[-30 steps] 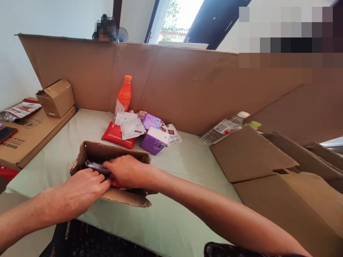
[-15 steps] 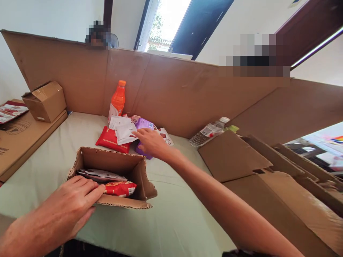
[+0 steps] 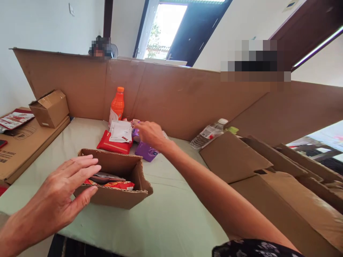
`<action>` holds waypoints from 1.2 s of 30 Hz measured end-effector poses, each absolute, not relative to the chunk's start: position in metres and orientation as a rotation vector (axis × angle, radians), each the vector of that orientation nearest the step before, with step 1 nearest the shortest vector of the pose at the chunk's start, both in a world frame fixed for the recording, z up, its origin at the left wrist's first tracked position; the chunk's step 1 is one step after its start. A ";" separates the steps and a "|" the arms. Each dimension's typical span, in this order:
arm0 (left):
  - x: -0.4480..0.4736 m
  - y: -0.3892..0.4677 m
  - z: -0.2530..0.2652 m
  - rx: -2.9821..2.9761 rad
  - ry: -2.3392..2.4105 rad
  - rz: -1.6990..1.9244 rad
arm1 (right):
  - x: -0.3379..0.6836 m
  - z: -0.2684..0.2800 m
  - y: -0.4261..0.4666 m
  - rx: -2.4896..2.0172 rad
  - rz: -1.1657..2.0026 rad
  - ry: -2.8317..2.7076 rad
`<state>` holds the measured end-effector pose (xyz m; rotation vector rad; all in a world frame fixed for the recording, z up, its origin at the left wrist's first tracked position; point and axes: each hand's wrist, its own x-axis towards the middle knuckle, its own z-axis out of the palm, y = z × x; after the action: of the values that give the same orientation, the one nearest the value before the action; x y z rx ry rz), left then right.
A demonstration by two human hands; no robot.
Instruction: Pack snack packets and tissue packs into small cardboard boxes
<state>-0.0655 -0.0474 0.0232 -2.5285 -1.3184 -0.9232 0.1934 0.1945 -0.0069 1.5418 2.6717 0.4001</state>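
My left hand (image 3: 71, 187) is open, its fingers spread above the left end of a cardboard box (image 3: 115, 200). Inside the open-topped box lie a red snack packet (image 3: 120, 185) and a dark flat packet (image 3: 103, 177). Farther back, my right hand (image 3: 152, 135) reaches over a purple pack (image 3: 146, 151). Its fingers are bent and close together at a pinkish-purple packet; what they grip, if anything, is hidden. Just left of it, white sachets (image 3: 120, 131) lie on a red pack (image 3: 114, 144). An orange drink bottle (image 3: 117, 103) stands behind them.
Cardboard panels (image 3: 174, 94) wall off the table's back. At the right, a clear bottle (image 3: 209, 134) leans by large cardboard boxes (image 3: 235, 155). A small carton (image 3: 50, 109) and a printed pouch (image 3: 16, 119) sit on a flat box (image 3: 34, 142) at the left. People are beyond the panels.
My left hand has lifted off the box edge and spread its fingers. My right hand has moved slightly up from the white sachets, its fingers now curled. The view has tilted up a little.
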 end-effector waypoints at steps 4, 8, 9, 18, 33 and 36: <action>-0.052 -0.047 0.023 -2.552 -1.260 -0.922 | 0.170 -0.044 0.201 1.351 0.351 2.715; -0.060 -0.051 0.018 -2.562 -1.309 -0.859 | 0.143 -0.077 0.218 1.379 0.323 2.732; -0.064 -0.052 0.017 -2.559 -1.338 -0.845 | 0.138 -0.080 0.221 1.388 0.309 2.739; -0.065 -0.034 0.019 -2.377 -1.556 -0.944 | 0.177 0.007 0.190 1.722 0.479 2.913; -0.033 -0.045 0.046 -2.174 -1.520 -1.769 | 0.205 0.088 0.026 0.787 -1.023 4.005; -0.031 -0.043 0.038 -2.252 -1.707 -1.998 | 0.203 0.077 0.039 0.747 -1.208 3.737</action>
<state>-0.0310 -0.0430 0.0378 -2.2518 -1.7070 -1.9975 0.2031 0.0394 0.0770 0.7474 3.7369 -1.2080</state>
